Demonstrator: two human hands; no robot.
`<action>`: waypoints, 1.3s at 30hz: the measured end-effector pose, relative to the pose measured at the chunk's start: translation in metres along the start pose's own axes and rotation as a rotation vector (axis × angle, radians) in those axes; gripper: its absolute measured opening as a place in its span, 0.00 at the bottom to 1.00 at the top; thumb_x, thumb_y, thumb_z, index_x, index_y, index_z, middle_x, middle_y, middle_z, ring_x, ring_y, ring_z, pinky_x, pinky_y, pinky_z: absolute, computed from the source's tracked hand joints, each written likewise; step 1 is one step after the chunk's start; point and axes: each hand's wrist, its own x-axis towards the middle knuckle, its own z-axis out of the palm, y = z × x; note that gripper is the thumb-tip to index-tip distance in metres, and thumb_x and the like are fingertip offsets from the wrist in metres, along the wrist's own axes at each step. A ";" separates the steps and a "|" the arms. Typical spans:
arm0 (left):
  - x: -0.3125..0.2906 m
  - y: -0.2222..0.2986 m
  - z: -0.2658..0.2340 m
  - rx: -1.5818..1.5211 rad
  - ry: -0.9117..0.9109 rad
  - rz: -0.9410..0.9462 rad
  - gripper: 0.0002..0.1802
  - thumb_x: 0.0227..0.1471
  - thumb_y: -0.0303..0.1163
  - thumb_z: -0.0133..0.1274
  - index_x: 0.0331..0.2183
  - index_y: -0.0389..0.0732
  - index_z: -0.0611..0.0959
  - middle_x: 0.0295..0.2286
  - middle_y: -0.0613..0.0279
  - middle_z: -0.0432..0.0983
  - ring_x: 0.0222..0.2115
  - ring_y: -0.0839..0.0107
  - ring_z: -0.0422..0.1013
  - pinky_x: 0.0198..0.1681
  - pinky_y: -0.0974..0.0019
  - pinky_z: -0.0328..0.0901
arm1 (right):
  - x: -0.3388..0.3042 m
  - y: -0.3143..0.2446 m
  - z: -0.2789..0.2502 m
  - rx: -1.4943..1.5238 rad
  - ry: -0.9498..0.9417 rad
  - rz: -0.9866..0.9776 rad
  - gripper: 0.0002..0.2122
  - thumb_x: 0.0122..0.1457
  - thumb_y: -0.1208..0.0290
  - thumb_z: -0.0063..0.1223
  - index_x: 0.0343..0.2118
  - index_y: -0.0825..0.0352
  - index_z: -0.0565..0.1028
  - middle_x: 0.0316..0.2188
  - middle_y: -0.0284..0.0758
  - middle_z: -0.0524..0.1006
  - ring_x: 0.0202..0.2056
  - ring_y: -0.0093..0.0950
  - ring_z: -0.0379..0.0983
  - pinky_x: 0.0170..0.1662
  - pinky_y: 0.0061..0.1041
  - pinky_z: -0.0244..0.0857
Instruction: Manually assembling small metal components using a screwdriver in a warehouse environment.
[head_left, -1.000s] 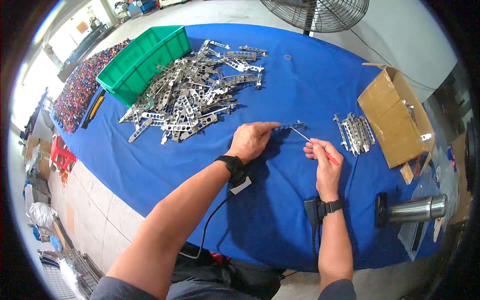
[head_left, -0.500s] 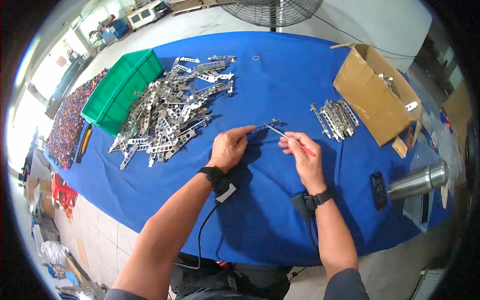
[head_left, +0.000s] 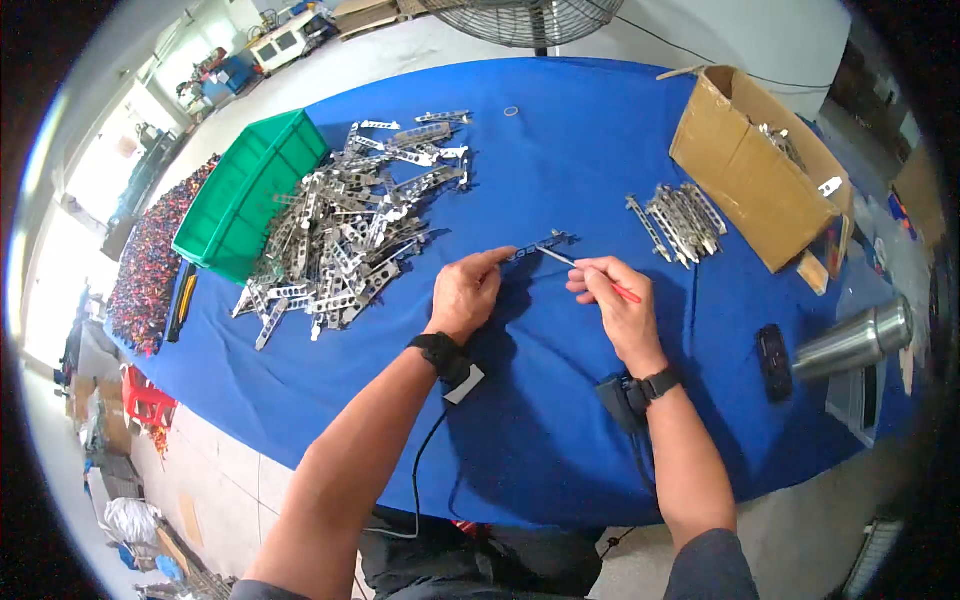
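A perforated metal strip (head_left: 525,252) lies on the blue cloth in front of me, slanting up to the right. My left hand (head_left: 466,296) has its index finger stretched onto the strip's left end, with the other fingers curled under. Between the thumb and fingers of my right hand (head_left: 620,298) is a slim tool with a pale shaft and red handle (head_left: 627,294). The tool's tip meets the strip near its middle; whether it sits in a hole I cannot tell. Left of my hands is a heap of similar metal strips (head_left: 345,225). To the right, several strips (head_left: 683,222) lie side by side.
A green crate (head_left: 240,195) leans by the heap at the left. An open cardboard box (head_left: 750,170) with strips inside stands at the right. Nearer are a black device (head_left: 773,362) and a steel flask (head_left: 855,340). A thin ring (head_left: 511,111) lies at the back.
The view has shifted slightly. Both hands keep their places at the strip, and the tool in my right hand lies a little flatter, its tip still at the strip.
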 end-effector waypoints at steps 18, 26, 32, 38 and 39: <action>-0.001 0.002 0.015 -0.023 0.048 0.101 0.16 0.54 0.25 0.50 0.44 0.41 0.84 0.21 0.54 0.76 0.20 0.75 0.70 0.27 0.67 0.66 | -0.002 -0.004 -0.002 0.018 0.015 0.002 0.12 0.65 0.69 0.47 0.39 0.73 0.78 0.33 0.38 0.81 0.35 0.25 0.79 0.38 0.23 0.72; 0.000 0.002 0.015 -0.010 0.035 0.087 0.16 0.55 0.26 0.49 0.45 0.41 0.84 0.18 0.59 0.71 0.19 0.80 0.64 0.25 0.70 0.63 | 0.000 -0.001 -0.007 0.014 0.047 -0.003 0.13 0.66 0.67 0.46 0.40 0.72 0.78 0.34 0.38 0.81 0.36 0.24 0.79 0.37 0.23 0.72; 0.000 0.001 0.015 -0.011 0.035 0.063 0.16 0.55 0.26 0.50 0.45 0.42 0.84 0.16 0.62 0.69 0.18 0.81 0.63 0.24 0.70 0.62 | 0.000 -0.001 -0.007 0.027 0.003 -0.009 0.12 0.65 0.68 0.47 0.40 0.71 0.78 0.34 0.38 0.81 0.36 0.24 0.79 0.38 0.22 0.72; 0.001 -0.002 0.015 -0.020 0.041 0.038 0.16 0.55 0.27 0.50 0.45 0.43 0.84 0.16 0.63 0.69 0.18 0.81 0.63 0.23 0.70 0.61 | 0.002 0.002 -0.004 0.021 0.015 0.008 0.11 0.65 0.69 0.47 0.39 0.71 0.78 0.33 0.37 0.82 0.36 0.24 0.79 0.38 0.22 0.73; 0.000 -0.002 0.015 -0.015 0.041 0.039 0.16 0.55 0.27 0.50 0.45 0.43 0.84 0.16 0.63 0.69 0.18 0.81 0.63 0.23 0.70 0.61 | 0.002 0.003 -0.004 0.047 -0.001 0.011 0.11 0.65 0.69 0.47 0.39 0.71 0.78 0.33 0.37 0.82 0.35 0.24 0.79 0.38 0.22 0.73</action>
